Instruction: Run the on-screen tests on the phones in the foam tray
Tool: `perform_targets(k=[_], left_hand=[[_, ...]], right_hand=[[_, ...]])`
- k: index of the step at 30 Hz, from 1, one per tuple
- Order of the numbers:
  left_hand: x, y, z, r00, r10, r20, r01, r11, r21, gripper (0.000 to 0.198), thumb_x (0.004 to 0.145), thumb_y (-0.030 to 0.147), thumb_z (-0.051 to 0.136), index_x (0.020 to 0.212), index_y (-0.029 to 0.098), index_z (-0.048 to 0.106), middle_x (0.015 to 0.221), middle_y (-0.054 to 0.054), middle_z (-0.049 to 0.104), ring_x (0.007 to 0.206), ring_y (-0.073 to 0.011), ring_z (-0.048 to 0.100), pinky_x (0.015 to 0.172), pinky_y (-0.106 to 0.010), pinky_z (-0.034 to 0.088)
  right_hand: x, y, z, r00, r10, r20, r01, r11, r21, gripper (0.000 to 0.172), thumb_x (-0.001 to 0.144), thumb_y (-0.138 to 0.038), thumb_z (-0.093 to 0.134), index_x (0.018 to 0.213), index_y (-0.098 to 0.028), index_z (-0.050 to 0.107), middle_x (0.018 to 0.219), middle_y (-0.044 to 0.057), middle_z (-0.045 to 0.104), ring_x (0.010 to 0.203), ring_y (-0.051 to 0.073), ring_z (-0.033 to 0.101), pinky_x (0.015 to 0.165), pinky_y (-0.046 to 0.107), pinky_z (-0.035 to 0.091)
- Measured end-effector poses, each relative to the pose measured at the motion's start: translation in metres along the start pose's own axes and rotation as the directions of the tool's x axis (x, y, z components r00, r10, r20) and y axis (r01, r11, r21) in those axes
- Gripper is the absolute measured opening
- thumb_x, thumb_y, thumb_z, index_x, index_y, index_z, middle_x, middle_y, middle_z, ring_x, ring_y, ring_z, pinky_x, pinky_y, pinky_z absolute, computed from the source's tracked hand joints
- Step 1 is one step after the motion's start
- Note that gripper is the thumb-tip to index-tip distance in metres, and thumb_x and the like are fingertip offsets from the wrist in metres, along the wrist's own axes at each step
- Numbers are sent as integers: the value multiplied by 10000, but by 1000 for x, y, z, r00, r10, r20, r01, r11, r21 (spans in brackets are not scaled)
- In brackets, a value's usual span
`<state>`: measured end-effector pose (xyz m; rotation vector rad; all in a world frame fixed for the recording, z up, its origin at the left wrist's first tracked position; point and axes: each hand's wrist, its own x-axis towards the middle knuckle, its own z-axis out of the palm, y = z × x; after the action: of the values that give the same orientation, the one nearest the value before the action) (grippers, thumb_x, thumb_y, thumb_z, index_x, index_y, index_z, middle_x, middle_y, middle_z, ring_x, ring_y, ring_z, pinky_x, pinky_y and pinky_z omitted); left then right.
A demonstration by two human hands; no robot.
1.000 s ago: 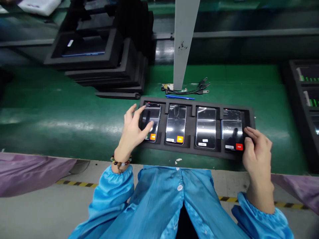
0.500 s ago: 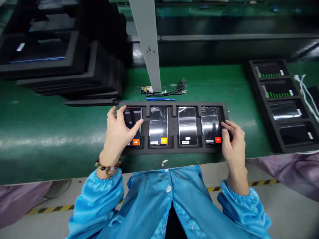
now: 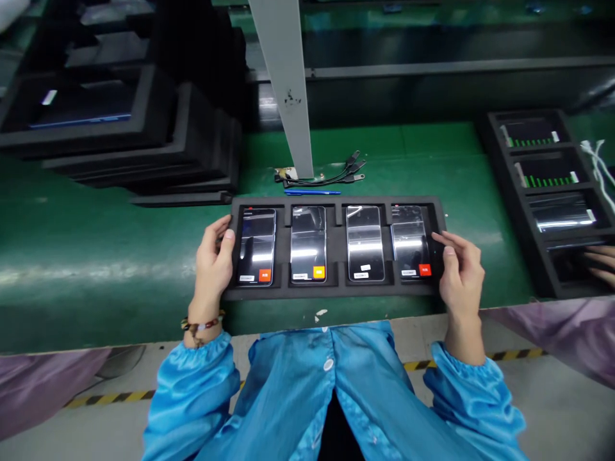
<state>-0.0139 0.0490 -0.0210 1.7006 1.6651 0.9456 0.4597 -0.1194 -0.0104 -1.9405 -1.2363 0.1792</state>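
A black foam tray (image 3: 336, 293) lies on the green bench in front of me, holding several smartphones in a row of pockets. The leftmost phone (image 3: 257, 246) shows an orange square, the one beside it (image 3: 308, 243) a yellow square, and the rightmost phone (image 3: 410, 242) a red square. Between them, a phone (image 3: 365, 243) has white labels low on its screen. My left hand (image 3: 214, 256) grips the tray's left end, thumb on the rim and fingers along the side. At the other end, my right hand (image 3: 460, 269) is closed around the tray's right edge.
Behind the tray lie a blue pen (image 3: 312, 192) and short black cables (image 3: 331, 179) beside a grey post (image 3: 288, 96). Stacked foam trays (image 3: 158, 137) stand at left. Another phone tray (image 3: 521, 211) is at right, where another person's hand (image 3: 603, 261) reaches in.
My left hand has moved off the leftmost phone to the tray's left end. My right hand stays at the right end. Another person's hand has appeared at the far right.
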Motion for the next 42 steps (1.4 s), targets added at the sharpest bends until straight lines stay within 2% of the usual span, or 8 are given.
perform_targets(k=[8,13,20,26,42], left_hand=[[1,6,2,999,5,-42,-4,1000,26,537,1099,550,550,1469,181,672,1426,-106,742,1277,-238,709,1196,-416,539],[2,5,3,997,14,-71,-8,997,80,519,1097,553,544,1457,210,690,1479,-94,730,1356,-272,678,1247,-465,494],[3,10,2,996,21,-90,-13,996,94,508,1120,526,513,1454,194,702,1478,-108,734,1358,-283,680,1254,-484,485],[3,8,2,995,26,-92,-17,995,99,488,1122,503,513,1462,210,704,1471,-79,740,1354,-264,682,1256,-452,484],[1,10,3,995,-8,-97,14,998,62,488,1129,462,519,1461,157,707,1483,-102,740,1373,-246,676,1249,-417,491]], right_hand=[[6,-3,10,998,-46,-43,45,999,-17,363,1123,-411,521,1306,-232,778,1300,104,804,1332,317,653,1161,568,504],[14,-2,16,996,-67,-53,66,997,-29,369,1123,-416,493,1281,-232,772,1298,106,805,1327,313,658,1156,552,514],[19,-4,19,995,-80,-62,78,996,-41,352,1125,-402,495,1262,-238,775,1282,106,807,1297,299,671,1145,541,526],[17,-6,19,994,-77,-80,75,997,-37,367,1129,-415,484,1265,-232,772,1287,108,803,1281,304,698,1135,540,544],[11,-3,19,992,-74,-106,76,997,20,366,1140,-415,494,1314,-222,752,1293,108,816,1295,312,712,1169,562,517]])
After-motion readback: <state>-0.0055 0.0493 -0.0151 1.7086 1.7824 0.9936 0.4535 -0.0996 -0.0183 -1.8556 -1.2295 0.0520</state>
